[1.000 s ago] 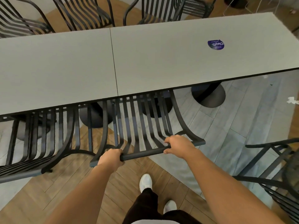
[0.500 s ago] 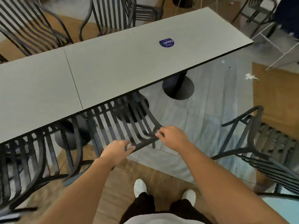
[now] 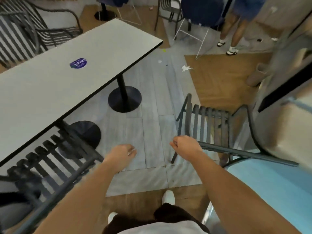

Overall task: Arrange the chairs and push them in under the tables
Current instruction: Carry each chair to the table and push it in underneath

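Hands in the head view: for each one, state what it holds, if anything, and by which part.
Nothing is held. The left hand hangs loosely curled over the floor; the right hand is curled near the stray chair's top rail, with no clear grip.

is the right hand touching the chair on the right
Cannot tell. In the head view the right hand overlaps the top rail of the chair, but motion blur hides whether there is contact.

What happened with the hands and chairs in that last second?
Both hands let go of the backrest of the pushed-in chair. The left hand now hangs free over the floor, and the right hand has swung toward the loose chair on the right, at its top rail; whether it has a grip there is unclear. The view turned right. The pushed-in chair stayed under the table.
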`<state>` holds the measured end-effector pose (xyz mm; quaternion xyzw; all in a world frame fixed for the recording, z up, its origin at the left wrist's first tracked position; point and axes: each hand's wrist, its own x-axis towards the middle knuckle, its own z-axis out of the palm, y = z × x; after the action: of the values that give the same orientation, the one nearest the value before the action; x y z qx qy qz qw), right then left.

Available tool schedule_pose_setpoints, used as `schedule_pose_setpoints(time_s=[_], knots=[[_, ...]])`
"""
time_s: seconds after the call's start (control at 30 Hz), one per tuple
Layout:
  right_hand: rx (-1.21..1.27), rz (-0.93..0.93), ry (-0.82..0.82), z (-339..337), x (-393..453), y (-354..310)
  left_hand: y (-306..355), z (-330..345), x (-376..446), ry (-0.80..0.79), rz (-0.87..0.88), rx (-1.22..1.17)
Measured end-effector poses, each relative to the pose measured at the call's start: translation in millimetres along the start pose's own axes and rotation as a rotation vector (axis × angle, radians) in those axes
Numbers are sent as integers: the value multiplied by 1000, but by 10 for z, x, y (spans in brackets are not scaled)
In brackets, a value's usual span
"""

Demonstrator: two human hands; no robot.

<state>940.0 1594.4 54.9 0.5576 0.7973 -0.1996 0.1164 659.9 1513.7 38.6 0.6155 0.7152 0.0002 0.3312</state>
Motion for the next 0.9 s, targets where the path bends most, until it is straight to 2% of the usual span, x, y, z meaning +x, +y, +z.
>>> schedule_pose_setpoints(time_s=[0.2, 0.4, 0.53, 0.7, 0.9], knots=[[195, 252, 82, 20, -394, 1132, 1118, 465, 430, -109, 171, -38], [344, 518, 139, 181, -829, 1725, 1909, 826, 749, -323, 363, -32], [412, 724, 162, 294, -1196, 1878, 2147, 1032, 951, -442, 437, 9], [433, 877, 175, 358, -1444, 2132, 2367, 1136, 1129, -482, 503, 119], [540, 987, 258, 418, -1471, 2348, 2530, 1215, 1175, -532, 432, 78]])
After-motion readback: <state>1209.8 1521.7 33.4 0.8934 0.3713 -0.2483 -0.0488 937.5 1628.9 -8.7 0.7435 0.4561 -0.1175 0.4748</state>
